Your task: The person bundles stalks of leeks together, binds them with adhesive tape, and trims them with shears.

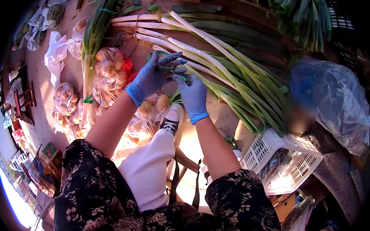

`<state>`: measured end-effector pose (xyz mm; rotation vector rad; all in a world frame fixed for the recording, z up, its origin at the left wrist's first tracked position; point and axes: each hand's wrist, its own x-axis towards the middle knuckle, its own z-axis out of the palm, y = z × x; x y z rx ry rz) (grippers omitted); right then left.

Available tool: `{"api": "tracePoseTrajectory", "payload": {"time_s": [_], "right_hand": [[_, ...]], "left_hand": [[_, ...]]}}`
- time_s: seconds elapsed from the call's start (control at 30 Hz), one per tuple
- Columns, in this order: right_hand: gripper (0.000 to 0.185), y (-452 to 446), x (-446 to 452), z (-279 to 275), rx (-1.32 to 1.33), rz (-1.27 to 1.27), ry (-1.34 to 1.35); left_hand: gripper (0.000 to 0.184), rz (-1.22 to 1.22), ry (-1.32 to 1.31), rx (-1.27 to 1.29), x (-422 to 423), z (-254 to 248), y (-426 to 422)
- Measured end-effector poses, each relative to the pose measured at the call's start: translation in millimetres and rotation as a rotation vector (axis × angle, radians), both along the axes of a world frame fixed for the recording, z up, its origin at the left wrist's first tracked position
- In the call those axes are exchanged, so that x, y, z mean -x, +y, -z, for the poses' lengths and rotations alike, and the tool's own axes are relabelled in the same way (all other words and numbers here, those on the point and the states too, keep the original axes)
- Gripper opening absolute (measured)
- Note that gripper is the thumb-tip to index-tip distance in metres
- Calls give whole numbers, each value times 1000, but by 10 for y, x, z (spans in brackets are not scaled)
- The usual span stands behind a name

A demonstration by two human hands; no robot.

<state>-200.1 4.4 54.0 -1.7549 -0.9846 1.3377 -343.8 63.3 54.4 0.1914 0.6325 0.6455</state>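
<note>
This looks like a vegetable stall or produce-packing spot. Long green-and-white stalks (232,76) lie heaped across the bare floor (39,92), with a tied bundle (87,66) at left. Clear bags of round produce (108,79) sit beside it; a white slatted crate (279,141) stands near right, a dark openwork crate (340,17) far right.

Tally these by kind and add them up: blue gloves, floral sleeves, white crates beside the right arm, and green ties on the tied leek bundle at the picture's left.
Blue gloves: 2
Floral sleeves: 2
White crate: 1
Green ties on the leek bundle: 2
Total: 7
</note>
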Motion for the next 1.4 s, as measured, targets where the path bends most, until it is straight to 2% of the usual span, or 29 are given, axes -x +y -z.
{"api": "tracePoseTrajectory", "payload": {"time_s": [0.13,0.17,0.2,0.3,0.4,0.43,0.47,0.57,0.67,0.7,0.73,0.77,0.8,0.83,0.87,0.93,1.03,1.13,1.17,1.27,1.3,1.4], "right_hand": [[20,-112,-6,240,12,-39,-27],[18,-155,-22,293,17,-66,-14],[17,-164,-47,283,22,-91,-3],[12,-272,-91,181,243,188,671],[10,-369,-181,26,286,220,715],[10,-406,-195,29,312,227,712],[9,-433,-211,50,286,167,700],[8,-513,-39,159,246,-27,655],[11,-555,340,454,229,-234,563],[13,-589,460,602,224,-309,492],[15,-646,561,733,226,-382,419],[19,-697,653,843,138,-486,243],[19,-703,732,826,111,-560,123],[20,-693,806,815,80,-630,1],[20,-690,861,799,51,-699,-120],[22,-689,928,809,99,-741,-244],[23,-583,985,797,113,-808,-368],[26,-594,1008,741,137,-869,-424],[26,-595,1021,723,143,-868,-447],[27,-536,1014,690,166,-887,-499],[27,-531,1013,673,178,-899,-509],[31,-484,985,664,223,-903,-479]], "left_hand": [[62,18,82,-17,5,92,-84],[56,28,75,-14,16,165,-112],[55,37,181,-66,21,208,-133],[50,56,510,-174,90,192,-221],[44,20,590,-252,535,358,-296],[38,37,759,-345,660,279,-317],[35,-5,702,-262,828,181,-331],[29,22,935,-223,1275,-268,-488],[25,-75,1085,-42,1712,-233,-1005],[23,-52,1208,-83,1954,-28,-1220],[19,-102,1320,-235,2095,144,-1443],[18,-227,1361,-330,2141,291,-1637],[18,-353,1399,-430,2103,286,-1709],[15,-359,1571,-415,2062,271,-1788],[14,-217,1762,-638,2033,245,-1854],[17,216,1830,-1009,2125,172,-1849],[22,406,1800,-970,2276,189,-1920],[24,412,1593,-832,2309,185,-1972],[27,451,1566,-642,2336,203,-2013],[27,450,1515,-685,2377,128,-1920],[29,493,1614,-650,2388,65,-1901],[31,808,1870,-981,2195,-260,-1760]]}}
